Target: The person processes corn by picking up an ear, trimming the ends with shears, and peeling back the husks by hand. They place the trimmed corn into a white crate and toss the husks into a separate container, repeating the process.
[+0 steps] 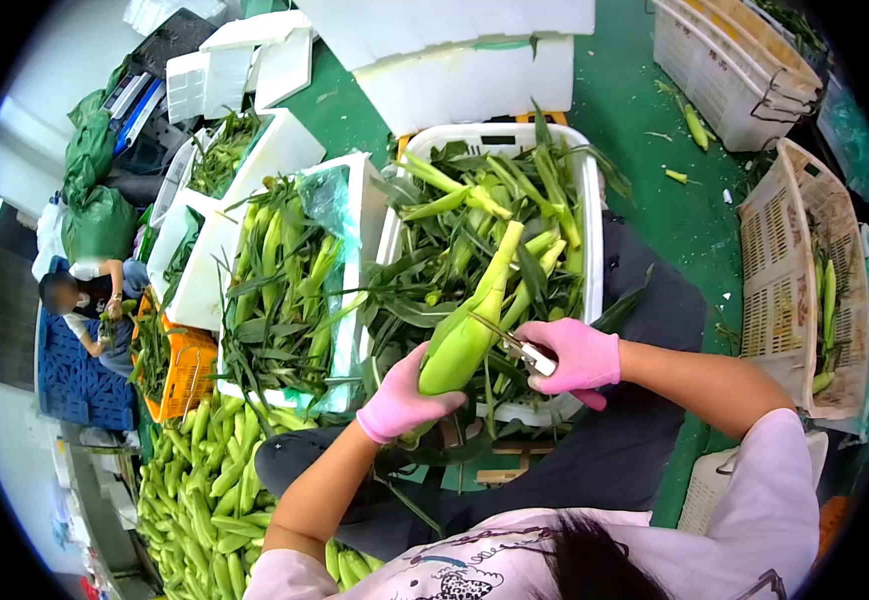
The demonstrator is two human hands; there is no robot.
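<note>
In a pink glove, my left hand [407, 395] is wrapped round the lower end of a green ear of corn [460, 350], still in its husk and tilted with its pale stalk end up and away. My right hand [575, 358], gloved in pink too, is closed on the handles of pruning shears [535, 357]. Their thin metal blades lie against the right side of the husk; whether they are parted I cannot make out. Under both hands stands a white plastic crate [592, 215] full of cut leaves, husks and stalks.
To the left are a foam box [360, 185] of corn and leaves, an orange crate [193, 365] and a heap of corn ears [205, 500] on the floor. Beige crates [775, 290] stand right. Another person [105, 300] sits far left. White foam boxes [465, 80] lie ahead.
</note>
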